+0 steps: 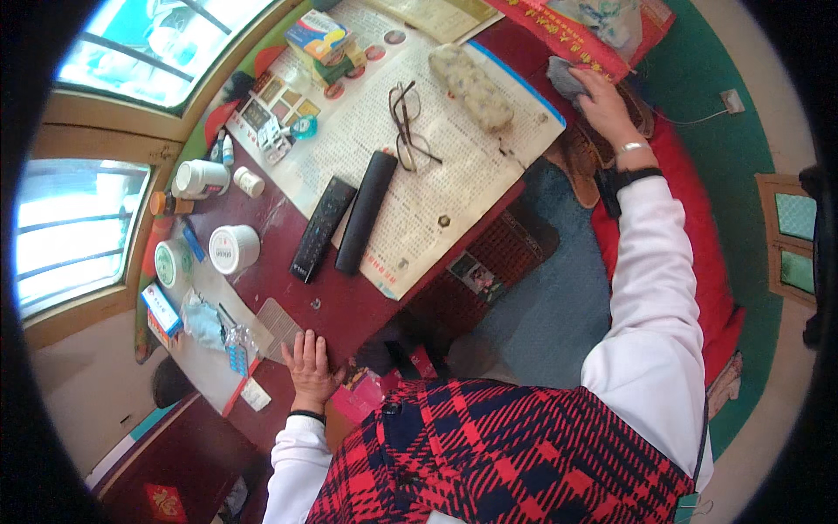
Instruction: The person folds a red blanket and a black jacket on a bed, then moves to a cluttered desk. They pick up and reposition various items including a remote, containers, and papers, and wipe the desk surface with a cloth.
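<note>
My right hand (604, 106) reaches out to the far right, its fingers closed on a bunched grey cloth (564, 79). The cloth lies by the dark red table's far right corner, beside a red printed bag (602, 35) and a brown woven chair part (576, 162). Resting flat at the near edge of the table (284, 319), my left hand (312, 367) has its fingers stretched out and holds nothing. Close to its fingertips is a pale flat card-like piece (278, 327). Eyeglasses (407, 131) and a patterned soft case (471, 87) lie on a printed sheet (454, 179).
Two black remote controls (365, 212) lie mid-table. White tubs (234, 248), bottles, a blister pack (237, 356) and small boxes (161, 310) crowd the window side. A blue-grey cushion (559, 262) and red fabric (672, 236) are to the right.
</note>
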A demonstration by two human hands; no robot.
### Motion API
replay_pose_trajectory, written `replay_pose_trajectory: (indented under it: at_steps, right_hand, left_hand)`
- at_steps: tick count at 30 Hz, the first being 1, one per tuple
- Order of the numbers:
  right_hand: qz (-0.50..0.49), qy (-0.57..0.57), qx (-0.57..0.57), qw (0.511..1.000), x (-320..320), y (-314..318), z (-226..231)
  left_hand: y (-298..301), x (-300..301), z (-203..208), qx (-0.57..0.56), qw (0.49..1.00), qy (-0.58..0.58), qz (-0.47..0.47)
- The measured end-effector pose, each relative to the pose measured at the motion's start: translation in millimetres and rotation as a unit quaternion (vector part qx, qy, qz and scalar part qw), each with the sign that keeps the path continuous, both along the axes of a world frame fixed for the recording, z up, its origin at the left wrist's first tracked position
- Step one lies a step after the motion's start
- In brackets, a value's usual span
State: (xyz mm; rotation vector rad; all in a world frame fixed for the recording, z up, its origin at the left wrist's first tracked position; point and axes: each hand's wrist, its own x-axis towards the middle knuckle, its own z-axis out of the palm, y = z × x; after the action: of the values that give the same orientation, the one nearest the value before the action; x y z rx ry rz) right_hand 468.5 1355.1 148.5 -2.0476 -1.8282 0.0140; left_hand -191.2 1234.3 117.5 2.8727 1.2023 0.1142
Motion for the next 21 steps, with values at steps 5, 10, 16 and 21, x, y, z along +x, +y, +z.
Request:
replay_pose_trajectory:
  at_steps: [5, 10, 16, 21]
  right_hand:
    - [-0.011, -0.060, -0.003, 0.998, -15.2, -8.2, -24.9]
    - [-0.054, -0.014, 0.008, 0.998, -29.3, -38.0, -15.1]
    - [-0.009, -0.071, 0.085, 0.994, -112.4, -50.3, -18.8]
    - [0.079, -0.029, -0.015, 0.996, -172.5, -85.5, 17.6]
  left_hand:
    - [0.7, 2.4, 1.2, -0.007, 1.000, -0.001, 0.006]
    - [1.8, 3.1, 1.5, 0.003, 1.000, -0.025, 0.001]
    - [2.9, 2.6, 1.5, 0.002, 1.000, -0.031, -0.001]
    - [3.1, 1.8, 2.4, -0.004, 0.999, -0.041, -0.003]
